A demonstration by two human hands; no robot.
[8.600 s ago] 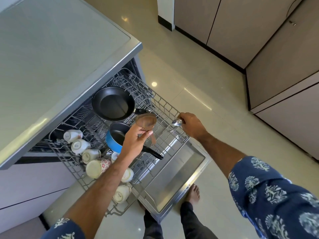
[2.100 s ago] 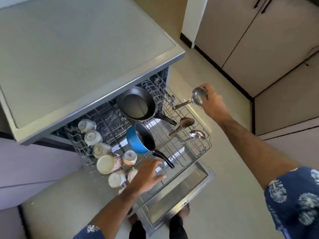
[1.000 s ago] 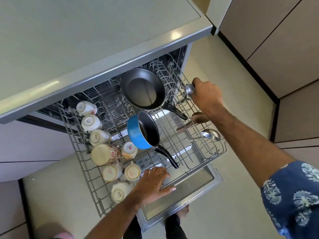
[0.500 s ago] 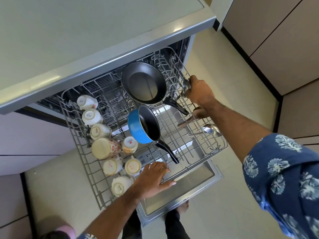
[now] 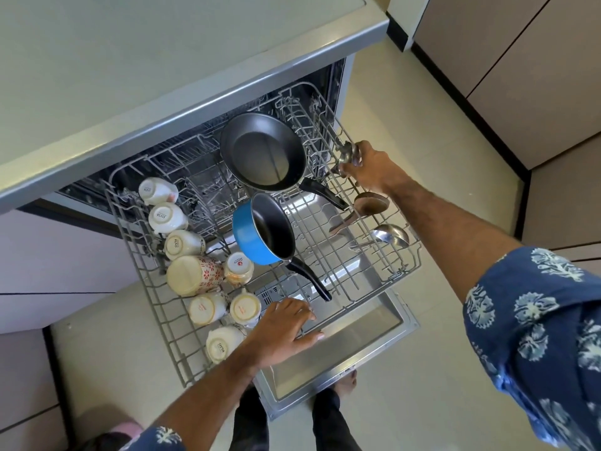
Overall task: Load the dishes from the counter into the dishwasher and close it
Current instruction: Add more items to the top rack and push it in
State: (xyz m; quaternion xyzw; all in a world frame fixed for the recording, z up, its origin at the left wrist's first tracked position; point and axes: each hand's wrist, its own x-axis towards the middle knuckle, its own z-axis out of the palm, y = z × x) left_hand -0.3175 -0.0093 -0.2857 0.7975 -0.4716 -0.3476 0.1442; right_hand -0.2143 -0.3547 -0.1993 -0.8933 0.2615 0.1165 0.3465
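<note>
Dishes fill most of the pulled-out rack (image 5: 383,289) now: upturned cups (image 5: 169,218) run down its nine o'clock side so they drain, the black frying pan (image 5: 265,151) leans on edge toward twelve o'clock, and the blue saucepan (image 5: 260,229) tilts just below it, handle pointing at five o'clock. My right hand (image 5: 374,169) is at the rack's two o'clock edge with its fingers (image 5: 351,172) closed around a steel ladle (image 5: 348,153), bowl up against the wire side wall. I judge I am slotting it there because the brown ladle (image 5: 370,203) and the other steel ladle (image 5: 390,234) already lie along that same edge, leaving the middle free. My left hand (image 5: 283,330) rests flat on the rack's front rail at six o'clock, fingers spread and gripping nothing, likely to steady the rack above the open door (image 5: 364,343).

Two seconds ago the steel ladle was lifted clear of the rack, out past its two o'clock corner; it has come down to the wire wall since. The left hand has stayed on the front rail, and the pans and cups have not shifted. The tabletop (image 5: 130,60) at twelve o'clock looks bare, so what remains is probably releasing this ladle, sliding the rack in, and shutting the door
</note>
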